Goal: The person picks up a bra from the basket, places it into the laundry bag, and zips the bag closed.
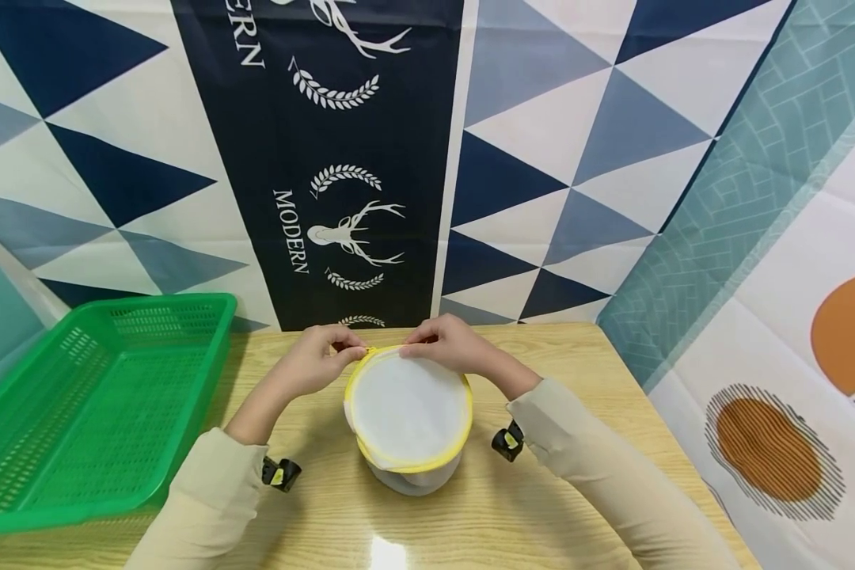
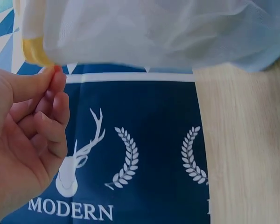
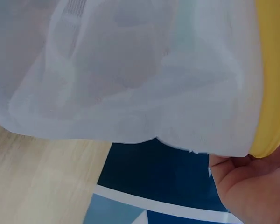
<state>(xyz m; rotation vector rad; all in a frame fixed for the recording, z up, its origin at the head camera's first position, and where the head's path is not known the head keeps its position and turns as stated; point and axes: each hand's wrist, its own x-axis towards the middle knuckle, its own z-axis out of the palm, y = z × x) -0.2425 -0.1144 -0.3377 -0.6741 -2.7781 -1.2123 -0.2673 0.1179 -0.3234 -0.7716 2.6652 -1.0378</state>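
Observation:
A round white mesh laundry bag with a yellow zipper around its top stands upright on the table. At the far left of that rim, my left hand pinches the zipper end between thumb and forefinger. My right hand grips the far edge of the rim a little to the right, its thumb on top. In the left wrist view, the fingertips meet the bag's yellow corner. The right wrist view shows the see-through mesh wall with darker shapes and a pale strip behind it.
A green plastic basket stands on the left of the wooden table. Patterned cloth hangs behind the table's far edge and along the right side. Small black cameras are worn at both wrists.

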